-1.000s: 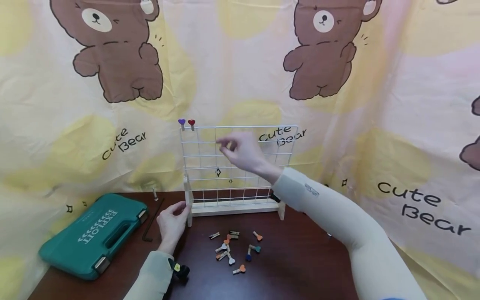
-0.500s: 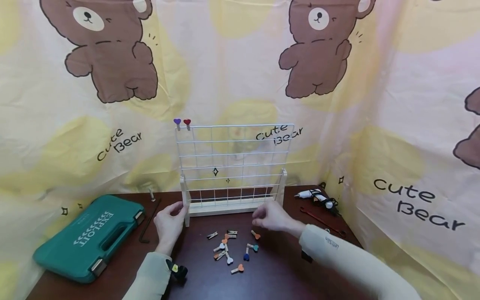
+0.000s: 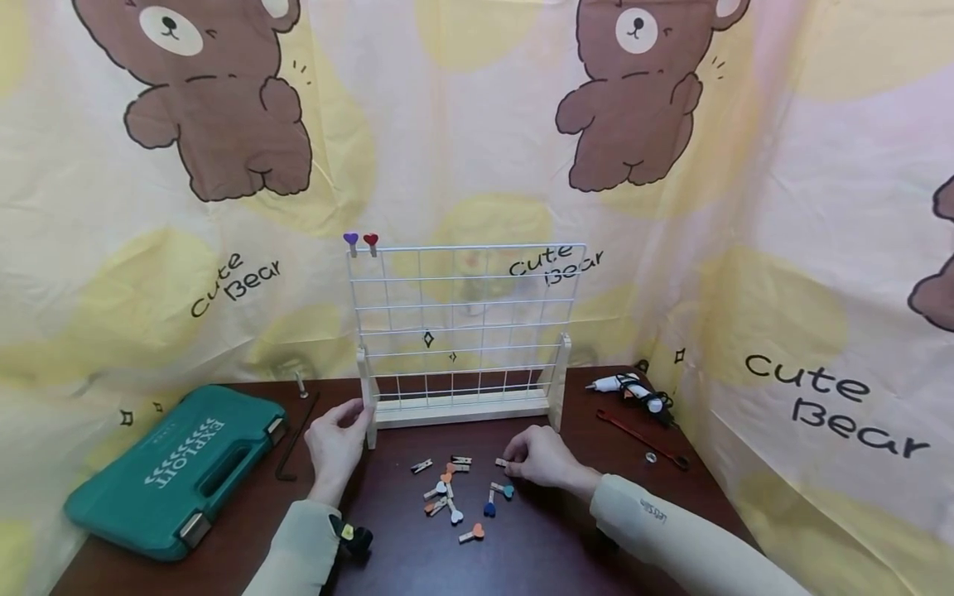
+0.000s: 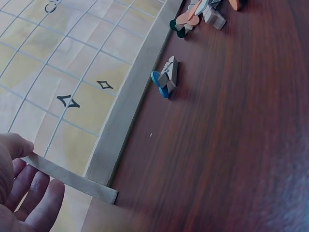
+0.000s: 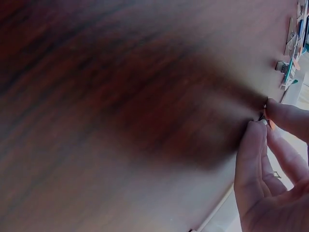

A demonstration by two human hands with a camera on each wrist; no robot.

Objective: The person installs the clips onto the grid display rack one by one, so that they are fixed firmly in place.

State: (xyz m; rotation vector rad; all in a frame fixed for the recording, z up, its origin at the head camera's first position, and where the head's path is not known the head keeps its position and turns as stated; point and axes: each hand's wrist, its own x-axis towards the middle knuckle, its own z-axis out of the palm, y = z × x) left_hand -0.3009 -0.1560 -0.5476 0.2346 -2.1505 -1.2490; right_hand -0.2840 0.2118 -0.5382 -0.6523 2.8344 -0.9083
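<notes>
A white wire grid rack on a wooden stand (image 3: 462, 411) stands upright at the back of the table. My left hand (image 3: 334, 451) holds the stand's left upright (image 4: 72, 178), thumb on one side and fingers on the other. Over the table, my right hand (image 3: 547, 458) pinches a small wooden clothespin (image 3: 502, 463); in the head view its far end is hidden by the fingers, and a bit of orange shows in the right wrist view. A purple heart clothespin (image 3: 351, 240) and a red heart clothespin (image 3: 371, 240) are clipped at the grid's top left.
Several heart clothespins, such as a blue one (image 3: 489, 505) and an orange one (image 3: 477, 532), lie before the rack. A green case (image 3: 179, 472) and a hex key (image 3: 296, 443) sit left. At right are a glue gun (image 3: 619, 385) and a red wrench (image 3: 641, 439).
My right hand has come down from in front of the grid to the table and now pinches the orange-hearted clothespin lying at the right. My left hand keeps its hold on the upright.
</notes>
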